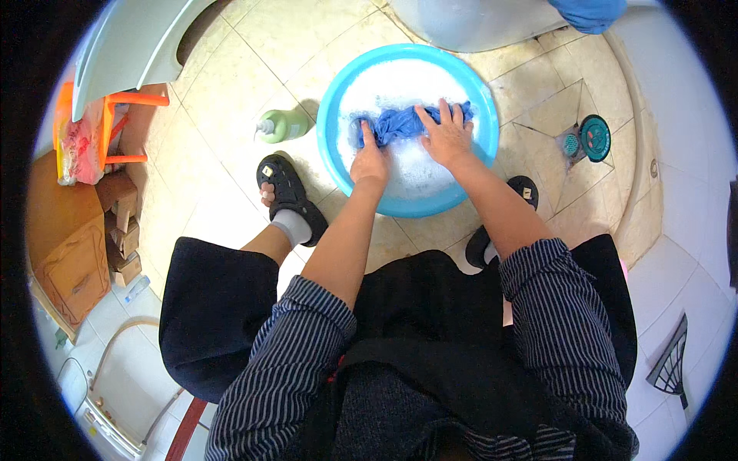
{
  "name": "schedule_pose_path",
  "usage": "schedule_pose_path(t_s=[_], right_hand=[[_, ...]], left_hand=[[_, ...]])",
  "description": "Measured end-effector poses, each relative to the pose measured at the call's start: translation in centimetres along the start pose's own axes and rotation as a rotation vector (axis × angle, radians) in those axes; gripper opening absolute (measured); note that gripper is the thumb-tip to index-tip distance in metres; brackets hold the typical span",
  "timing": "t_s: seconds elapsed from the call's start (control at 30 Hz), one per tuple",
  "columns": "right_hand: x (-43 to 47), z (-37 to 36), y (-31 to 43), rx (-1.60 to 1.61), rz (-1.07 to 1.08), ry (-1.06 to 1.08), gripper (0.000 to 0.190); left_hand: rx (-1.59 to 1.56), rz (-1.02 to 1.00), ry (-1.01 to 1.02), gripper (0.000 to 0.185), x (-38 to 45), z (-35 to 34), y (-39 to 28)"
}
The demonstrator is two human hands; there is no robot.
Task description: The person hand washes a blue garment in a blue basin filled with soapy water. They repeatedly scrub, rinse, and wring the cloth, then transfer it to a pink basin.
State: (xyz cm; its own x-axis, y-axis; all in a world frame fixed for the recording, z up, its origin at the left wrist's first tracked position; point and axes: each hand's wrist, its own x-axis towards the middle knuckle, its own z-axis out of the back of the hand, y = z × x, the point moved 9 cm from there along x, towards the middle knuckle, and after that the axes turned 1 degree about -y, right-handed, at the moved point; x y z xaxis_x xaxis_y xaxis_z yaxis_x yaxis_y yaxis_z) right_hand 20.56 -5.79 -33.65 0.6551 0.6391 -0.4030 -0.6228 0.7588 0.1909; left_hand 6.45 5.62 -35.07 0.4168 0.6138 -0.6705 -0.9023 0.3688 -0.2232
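Note:
A round light-blue plastic basin (327, 124) filled with white suds stands on the tiled floor in front of me. Bunched blue cloth (399, 124) lies wet across its middle. My left hand (371, 158) is at the cloth's left end, index finger stretched out over it; the other fingertips are hidden, so its hold cannot be told. My right hand (447, 135) rests on the cloth's right part, fingers spread and pointing away from me. A green pump bottle (286, 126) is on the floor left of the basin.
My feet, in black clogs (286, 187), flank the basin's near side. A floor drain (571, 145) with a round green cover (595, 138) beside it lies to the right. An orange plastic stool (135, 99) and cardboard boxes (121, 230) stand left; a large pale tub (461, 26) stands beyond the basin.

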Motion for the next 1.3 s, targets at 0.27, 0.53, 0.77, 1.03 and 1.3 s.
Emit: schedule_pose_path(t_s=[0.27, 0.53, 0.77, 1.03, 1.3], right_hand=[[3.9, -5.4, -0.6, 0.029, -0.053, 0.245, 0.037], [-5.8, 9.4, 9.0, 0.853, 0.413, -0.356, 0.016], [-8.3, 11.3, 11.0, 0.851, 0.310, -0.623, 0.014], [2.1, 5.8, -2.1, 0.510, -0.239, -0.352, 0.021], [-0.3, 6.0, -2.4, 0.180, 0.075, -0.411, 0.048]], left_hand=[[0.110, -0.155, 0.350, 0.046, 7.1, -7.1, 1.6], [-2.065, -0.041, 0.880, 0.038, 2.8, -4.0, -4.6], [-2.362, -0.350, 1.159, 0.044, 2.0, -5.1, -7.3], [-1.543, 0.175, 0.473, 0.042, -5.5, -4.1, -5.8], [-0.347, -0.205, -0.170, 0.096, -1.0, 1.9, -1.5]])
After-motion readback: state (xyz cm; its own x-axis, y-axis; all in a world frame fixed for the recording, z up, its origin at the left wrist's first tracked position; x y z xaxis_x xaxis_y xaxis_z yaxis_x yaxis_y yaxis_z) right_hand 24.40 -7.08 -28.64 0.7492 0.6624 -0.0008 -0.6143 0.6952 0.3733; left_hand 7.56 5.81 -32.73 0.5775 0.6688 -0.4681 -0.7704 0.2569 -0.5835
